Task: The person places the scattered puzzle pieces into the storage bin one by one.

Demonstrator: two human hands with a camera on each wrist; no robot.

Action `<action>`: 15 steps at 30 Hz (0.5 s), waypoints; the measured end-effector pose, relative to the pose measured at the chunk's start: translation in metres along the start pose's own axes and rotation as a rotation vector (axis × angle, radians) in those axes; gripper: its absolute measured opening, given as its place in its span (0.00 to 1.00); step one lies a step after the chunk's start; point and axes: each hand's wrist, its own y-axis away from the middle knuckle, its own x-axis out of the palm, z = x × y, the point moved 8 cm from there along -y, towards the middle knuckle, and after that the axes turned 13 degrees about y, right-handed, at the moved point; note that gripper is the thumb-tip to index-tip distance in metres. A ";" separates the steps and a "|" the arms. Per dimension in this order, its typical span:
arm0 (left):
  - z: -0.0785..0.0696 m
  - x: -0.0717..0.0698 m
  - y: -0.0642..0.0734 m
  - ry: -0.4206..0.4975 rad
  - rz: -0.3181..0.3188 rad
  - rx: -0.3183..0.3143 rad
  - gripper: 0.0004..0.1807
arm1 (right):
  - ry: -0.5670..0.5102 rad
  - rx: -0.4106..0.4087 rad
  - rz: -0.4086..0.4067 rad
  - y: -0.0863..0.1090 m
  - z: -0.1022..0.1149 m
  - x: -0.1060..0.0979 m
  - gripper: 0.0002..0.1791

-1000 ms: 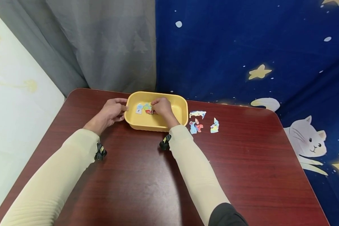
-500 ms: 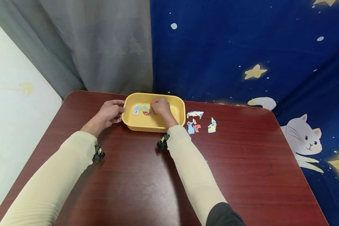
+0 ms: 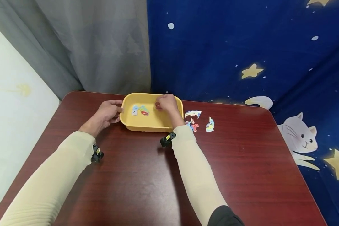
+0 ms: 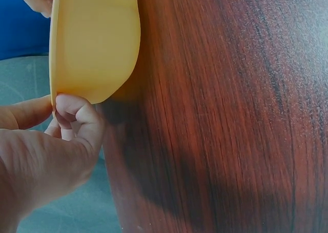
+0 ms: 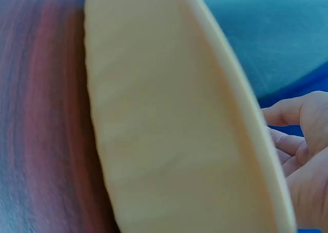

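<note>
A yellow plastic tub (image 3: 147, 128) stands at the table's far edge. My left hand (image 3: 107, 112) pinches its left end; in the left wrist view, that hand's fingertips (image 4: 72, 104) lie on both sides of the rim. Inside, toward the left, lie small cut paper pieces: a pale blue and white one (image 3: 134, 110) and a green and red one (image 3: 144, 110). Over the right half of the tub is my right hand (image 3: 167, 103), fingers bent. The tub's wall hides part of that hand in the right wrist view, and I cannot tell whether it holds a piece.
On the dark red wooden table (image 3: 135, 175), just right of the tub, lie more colourful paper pieces: a long whitish one (image 3: 193, 113), red and blue ones (image 3: 195, 126) and a blue-yellow one (image 3: 210, 125). Grey and blue curtains (image 3: 203, 56) hang behind the table.
My right hand has lifted away from the paper pieces in the tub and moved right, toward the tub's right end. My left hand stays on the left rim. The head view has shifted slightly.
</note>
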 end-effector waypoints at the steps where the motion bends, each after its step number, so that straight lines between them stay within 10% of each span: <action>1: 0.000 0.000 0.000 -0.001 0.000 0.000 0.27 | -0.015 0.004 -0.001 0.001 0.000 -0.003 0.10; 15: -0.001 0.000 0.000 0.008 0.020 0.009 0.27 | -0.114 -0.003 -0.028 0.022 -0.005 -0.050 0.15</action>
